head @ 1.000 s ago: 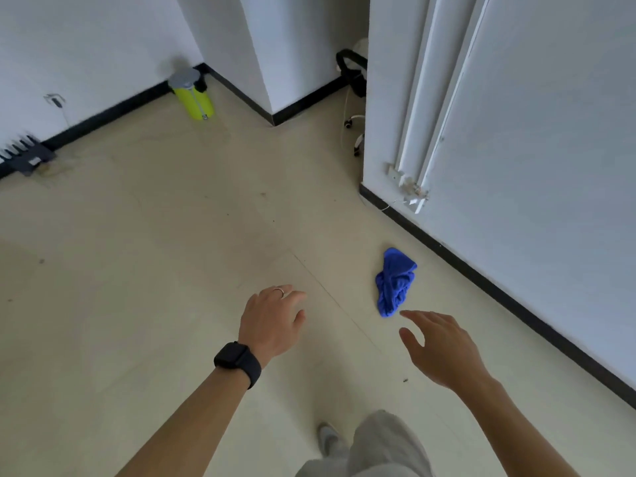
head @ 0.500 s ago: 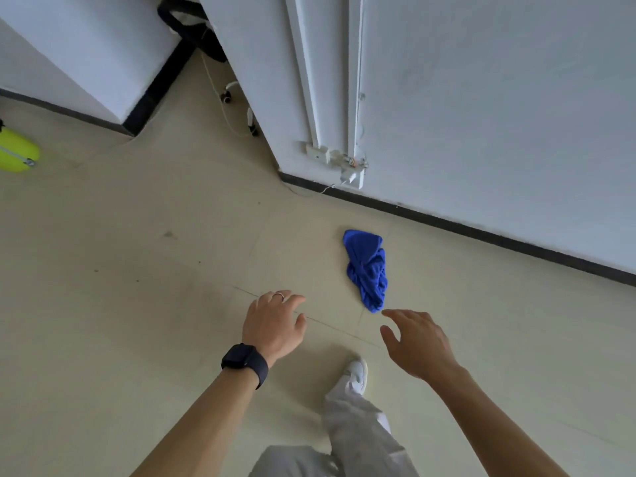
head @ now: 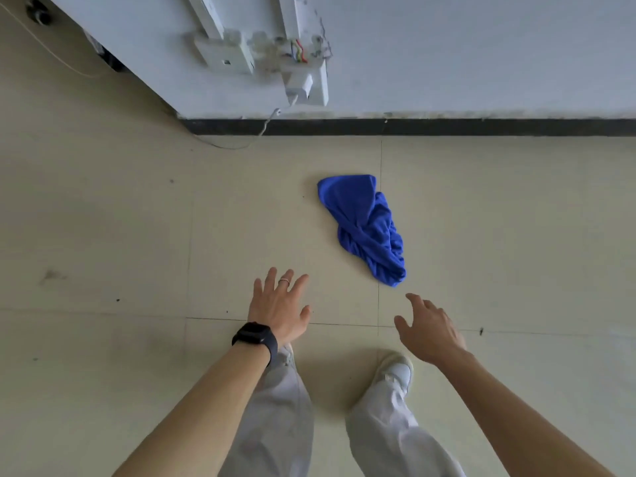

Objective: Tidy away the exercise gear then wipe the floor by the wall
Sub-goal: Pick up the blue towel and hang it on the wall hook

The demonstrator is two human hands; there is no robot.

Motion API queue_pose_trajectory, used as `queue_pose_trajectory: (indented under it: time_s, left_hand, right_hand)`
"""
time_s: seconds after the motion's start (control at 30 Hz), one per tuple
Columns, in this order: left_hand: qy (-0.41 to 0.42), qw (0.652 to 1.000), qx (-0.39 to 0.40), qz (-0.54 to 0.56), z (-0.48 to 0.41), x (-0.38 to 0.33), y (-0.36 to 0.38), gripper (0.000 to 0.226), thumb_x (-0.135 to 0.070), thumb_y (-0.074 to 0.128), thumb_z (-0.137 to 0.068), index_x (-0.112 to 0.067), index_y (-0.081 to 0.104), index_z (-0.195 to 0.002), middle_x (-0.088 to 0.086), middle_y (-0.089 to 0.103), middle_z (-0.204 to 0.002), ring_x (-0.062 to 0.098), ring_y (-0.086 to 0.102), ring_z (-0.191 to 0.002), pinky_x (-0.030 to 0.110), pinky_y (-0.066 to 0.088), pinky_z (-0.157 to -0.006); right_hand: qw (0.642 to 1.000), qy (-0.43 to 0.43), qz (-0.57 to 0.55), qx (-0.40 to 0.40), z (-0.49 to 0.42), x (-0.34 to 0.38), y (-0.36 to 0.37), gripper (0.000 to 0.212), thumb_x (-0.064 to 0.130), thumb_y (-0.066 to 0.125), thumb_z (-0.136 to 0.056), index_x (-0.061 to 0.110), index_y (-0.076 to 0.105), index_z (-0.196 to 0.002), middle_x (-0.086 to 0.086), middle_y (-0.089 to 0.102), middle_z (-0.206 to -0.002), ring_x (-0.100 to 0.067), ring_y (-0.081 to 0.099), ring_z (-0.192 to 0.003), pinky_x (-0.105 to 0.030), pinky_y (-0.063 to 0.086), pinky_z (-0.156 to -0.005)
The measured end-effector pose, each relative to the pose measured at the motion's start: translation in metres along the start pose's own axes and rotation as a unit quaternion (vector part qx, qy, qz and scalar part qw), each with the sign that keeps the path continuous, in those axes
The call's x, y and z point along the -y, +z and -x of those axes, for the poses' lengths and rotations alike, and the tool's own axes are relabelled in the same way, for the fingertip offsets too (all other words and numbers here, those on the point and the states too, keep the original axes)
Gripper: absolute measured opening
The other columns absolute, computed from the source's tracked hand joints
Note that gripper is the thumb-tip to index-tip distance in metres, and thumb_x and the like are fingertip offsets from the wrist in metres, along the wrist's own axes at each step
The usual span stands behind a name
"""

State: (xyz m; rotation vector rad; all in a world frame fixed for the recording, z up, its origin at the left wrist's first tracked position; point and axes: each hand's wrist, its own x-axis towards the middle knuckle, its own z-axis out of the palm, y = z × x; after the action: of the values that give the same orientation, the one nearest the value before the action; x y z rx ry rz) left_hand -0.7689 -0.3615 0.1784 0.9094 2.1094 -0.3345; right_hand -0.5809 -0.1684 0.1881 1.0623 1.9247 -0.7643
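A: Hands?
B: Left hand (head: 278, 306) spread flat, holding nothing. It was curled half a second ago. Right hand (head: 428, 330) is loose and empty.
A: Cloth?
B: Blue cloth (head: 364, 228) bunched on the floor (head: 103, 218), just past the right fingertips (head: 411, 297), untouched and nearer than before. Beyond it, baseboard (head: 447, 127) and a socket (head: 275, 60) with bare wires. Watch (head: 256, 337) on the left wrist.

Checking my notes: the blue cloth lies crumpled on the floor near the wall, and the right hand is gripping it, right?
No. The head view shows the right hand open and apart from the blue cloth, not gripping it. The cloth does lie crumpled on the floor near the wall.
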Motion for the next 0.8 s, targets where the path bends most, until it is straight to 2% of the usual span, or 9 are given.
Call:
queue_pose_trajectory:
  time_s: [0.13,0.27,0.33,0.4,0.47,0.5,0.53,0.6,0.8]
  left_hand:
    - [0.04,0.998,-0.009,-0.056,-0.093,0.017,0.063,0.068,-0.053,0.035,-0.098,-0.033,0.009,-0.156,0.005,0.0,-0.167,0.04,-0.002,-0.15,0.055,0.012,-0.118]
    - [0.043,0.997,0.007,-0.069,-0.171,0.023,0.128,0.072,-0.058,0.031,-0.098,-0.038,-0.007,-0.156,0.002,-0.019,-0.164,0.04,-0.012,-0.15,0.059,0.005,-0.119]
    - [0.03,0.997,0.023,-0.061,-0.197,0.023,0.155,0.073,-0.06,0.029,-0.098,-0.039,-0.011,-0.155,0.0,-0.024,-0.163,0.04,-0.013,-0.149,0.06,0.004,-0.118]
    - [0.021,0.997,0.043,-0.053,-0.211,0.021,0.175,0.073,-0.061,0.027,-0.098,-0.039,-0.013,-0.155,-0.002,-0.025,-0.163,0.039,-0.012,-0.15,0.06,0.005,-0.118]
    - [0.018,0.997,0.055,-0.045,-0.213,0.021,0.184,0.074,-0.061,0.029,-0.098,-0.039,-0.014,-0.154,-0.003,-0.028,-0.162,0.038,-0.012,-0.15,0.06,0.005,-0.118]
    - [0.02,0.997,0.058,-0.043,-0.211,0.022,0.182,0.074,-0.059,0.03,-0.098,-0.039,-0.013,-0.154,-0.003,-0.027,-0.162,0.037,-0.01,-0.15,0.059,0.006,-0.118]
    - [0.027,0.997,0.063,-0.046,-0.208,0.023,0.177,0.074,-0.057,0.033,-0.098,-0.039,-0.011,-0.155,-0.003,-0.023,-0.163,0.036,-0.007,-0.151,0.057,0.008,-0.118]
    - [0.04,0.995,0.077,-0.054,-0.194,0.026,0.155,0.072,-0.048,0.038,-0.1,-0.037,-0.005,-0.156,-0.002,-0.01,-0.166,0.033,0.002,-0.151,0.055,0.013,-0.119]
    - [0.041,0.996,0.078,-0.033,-0.096,0.019,0.019,0.063,-0.037,0.043,-0.099,-0.026,0.017,-0.155,0.004,0.028,-0.16,0.027,0.026,-0.146,0.046,0.028,-0.115]
  right_hand:
    - [0.996,0.041,-0.061,-0.051,-0.093,-0.009,0.052,0.068,0.043,0.049,-0.097,0.022,0.019,-0.154,-0.003,0.033,-0.156,-0.031,0.043,-0.132,-0.045,0.042,-0.099]
    - [0.983,0.049,-0.14,-0.107,-0.178,-0.015,0.099,0.085,0.045,0.051,-0.097,0.032,-0.01,-0.156,-0.001,0.001,-0.165,-0.038,0.036,-0.137,-0.048,0.038,-0.104]
    - [0.972,0.047,-0.191,-0.128,-0.208,-0.018,0.119,0.089,0.043,0.051,-0.098,0.034,-0.017,-0.154,0.0,-0.001,-0.165,-0.038,0.037,-0.137,-0.049,0.04,-0.103]
    - [0.96,0.071,-0.227,-0.146,-0.23,-0.023,0.132,0.083,0.039,0.051,-0.099,0.03,-0.008,-0.156,-0.004,0.02,-0.16,-0.034,0.044,-0.13,-0.047,0.045,-0.097]
    - [0.942,0.117,-0.268,-0.163,-0.242,-0.025,0.136,0.054,0.032,0.046,-0.099,0.021,0.028,-0.149,-0.009,0.054,-0.132,-0.034,0.057,-0.109,-0.043,0.049,-0.086]
    - [0.935,0.125,-0.285,-0.169,-0.241,-0.024,0.134,0.037,0.03,0.043,-0.099,0.018,0.044,-0.134,-0.008,0.063,-0.11,-0.033,0.059,-0.095,-0.042,0.051,-0.079]
    - [0.933,0.115,-0.293,-0.176,-0.235,-0.021,0.131,0.025,0.027,0.04,-0.098,0.016,0.051,-0.118,-0.006,0.063,-0.092,-0.032,0.059,-0.084,-0.041,0.051,-0.072]
    - [0.932,0.074,-0.298,-0.193,-0.21,-0.011,0.115,0.014,0.023,0.039,-0.097,0.015,0.05,-0.101,-0.004,0.059,-0.078,-0.031,0.056,-0.074,-0.038,0.046,-0.063]
    - [0.924,-0.016,-0.298,-0.24,-0.069,0.033,0.009,0.007,0.016,0.045,-0.093,0.015,0.051,-0.094,-0.001,0.057,-0.081,-0.025,0.053,-0.073,-0.037,0.043,-0.061]
